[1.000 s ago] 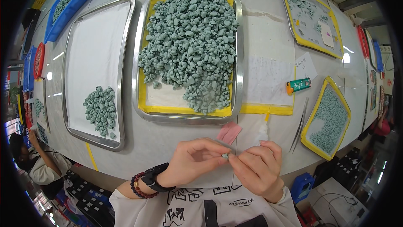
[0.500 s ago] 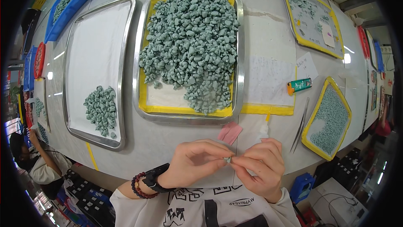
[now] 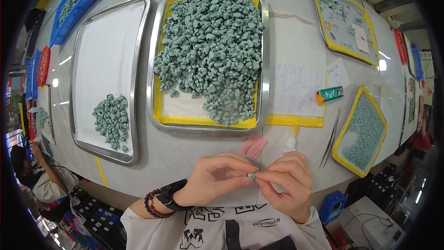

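Observation:
At the near edge of the table both my hands meet over one small grey-green piece point(image 3: 251, 175). The thumb and fingertips of my left hand point(image 3: 210, 178) pinch it from the left. On its right side, my right hand point(image 3: 287, 181) has thumb and fingers closed at it, with the other fingers curled. The fingertips cover part of the piece, so its exact kind is unclear. Just beyond lie a folded pink cloth point(image 3: 253, 146) and a small white bottle point(image 3: 290, 143) with a yellow tip, partly behind my right hand.
A metal tray point(image 3: 157, 132) holds a large heap of similar pieces. Left of it, a white-lined tray point(image 3: 104, 55) has a smaller pile. Tweezers point(image 3: 330, 139), a green lighter point(image 3: 330, 94) and yellow-edged trays point(image 3: 340, 150) lie right. A co-worker point(image 3: 51, 183) sits far left.
My right hand has shifted slightly, and more of the small piece shows between the fingertips. My left hand stays nearly still, and the trays have not moved.

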{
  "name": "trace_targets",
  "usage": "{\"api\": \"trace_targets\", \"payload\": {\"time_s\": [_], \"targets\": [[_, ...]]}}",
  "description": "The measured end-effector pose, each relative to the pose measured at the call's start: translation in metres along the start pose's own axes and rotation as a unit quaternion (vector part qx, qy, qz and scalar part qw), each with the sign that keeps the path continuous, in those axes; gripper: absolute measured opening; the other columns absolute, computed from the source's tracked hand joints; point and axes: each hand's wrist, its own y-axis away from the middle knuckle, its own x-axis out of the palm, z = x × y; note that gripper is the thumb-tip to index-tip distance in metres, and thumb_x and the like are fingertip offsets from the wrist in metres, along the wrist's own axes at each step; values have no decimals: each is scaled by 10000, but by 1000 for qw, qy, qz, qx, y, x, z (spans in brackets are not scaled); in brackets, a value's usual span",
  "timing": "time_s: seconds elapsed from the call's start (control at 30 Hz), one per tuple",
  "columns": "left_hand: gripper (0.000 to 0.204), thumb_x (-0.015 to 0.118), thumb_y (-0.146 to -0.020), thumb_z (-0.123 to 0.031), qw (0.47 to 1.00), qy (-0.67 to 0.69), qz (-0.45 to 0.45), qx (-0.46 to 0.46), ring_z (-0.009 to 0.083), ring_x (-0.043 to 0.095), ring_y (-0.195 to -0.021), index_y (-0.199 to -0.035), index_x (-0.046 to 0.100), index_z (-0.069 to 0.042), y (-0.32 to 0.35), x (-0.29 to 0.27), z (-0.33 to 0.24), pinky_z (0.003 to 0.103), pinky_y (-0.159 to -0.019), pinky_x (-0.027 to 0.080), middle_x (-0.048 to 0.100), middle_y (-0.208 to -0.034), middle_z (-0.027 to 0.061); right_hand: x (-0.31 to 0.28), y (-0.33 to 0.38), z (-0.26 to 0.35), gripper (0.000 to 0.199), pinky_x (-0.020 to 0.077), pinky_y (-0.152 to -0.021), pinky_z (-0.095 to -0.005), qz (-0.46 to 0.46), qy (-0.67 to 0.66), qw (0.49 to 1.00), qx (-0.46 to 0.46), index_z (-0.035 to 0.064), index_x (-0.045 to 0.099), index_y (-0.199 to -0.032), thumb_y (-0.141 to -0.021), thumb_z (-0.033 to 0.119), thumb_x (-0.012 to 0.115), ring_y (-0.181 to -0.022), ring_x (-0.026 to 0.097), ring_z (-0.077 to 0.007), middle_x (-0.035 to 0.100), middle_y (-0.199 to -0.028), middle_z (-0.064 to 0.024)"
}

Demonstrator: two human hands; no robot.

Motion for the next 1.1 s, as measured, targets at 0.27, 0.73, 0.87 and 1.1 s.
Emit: {"api": "trace_targets", "payload": {"time_s": [0.27,0.73,0.87,1.1], "targets": [[245,628,-773,118,993,-90,26,66,170,592,-952,-1002,631,32,1,-6,5,282,-815,505,601,-1045,132,4,3,-3,251,419,-662,-334,-4,-71,997,42,60,673,-786,-563,-40,731,-663,547,-189,579,-743,-25],[246,619,-814,74,999,28,38,-5,178,589,-1006,-1058,605,44,2,-5,2,308,-896,497,597,-1094,126,8,7,1,261,426,-672,-361,-48,29,998,-39,95,677,-798,-563,-4,732,-638,539,-178,576,-739,-8],[243,612,-820,74,999,24,36,-21,174,590,-1002,-1061,605,46,2,-5,0,303,-893,497,596,-1100,127,7,8,2,262,424,-676,-361,-55,58,995,-52,101,684,-812,-573,2,725,-633,539,-170,573,-737,3],[233,606,-798,99,995,66,-12,-68,172,616,-926,-1024,613,46,1,-5,-2,288,-790,516,626,-1023,137,5,13,1,297,419,-723,-375,-2,192,973,-129,114,702,-891,-607,27,717,-722,535,-159,566,-816,24]]}}
